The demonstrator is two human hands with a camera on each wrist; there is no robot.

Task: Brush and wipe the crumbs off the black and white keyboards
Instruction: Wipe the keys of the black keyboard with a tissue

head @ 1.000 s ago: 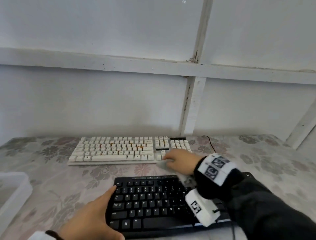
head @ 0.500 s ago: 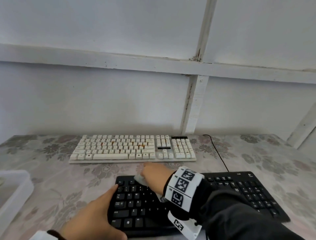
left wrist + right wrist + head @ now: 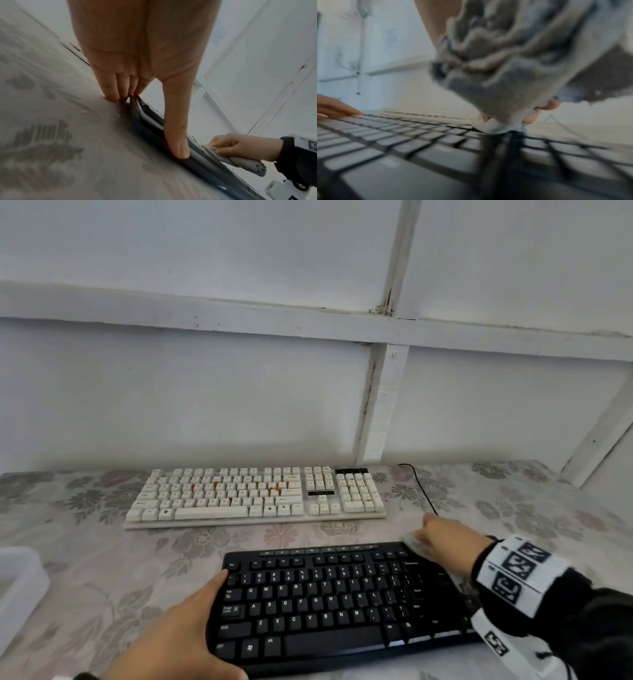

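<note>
On floral table point(image 3: 102, 542), right hand point(image 3: 445, 539) grips cloth point(image 3: 412, 542).

a white-painted panelled wall point(image 3: 205, 392) stands behind, crossed by a horizontal white batten point(image 3: 205, 309) and an upright one point(image 3: 380, 405) with chipped, stained joints. below runs a table under a pale floral-patterned cloth point(image 3: 85, 542), in soft even light.

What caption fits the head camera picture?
Right hand wipes the black keyboard with a cloth while the left hand steadies it.
</note>
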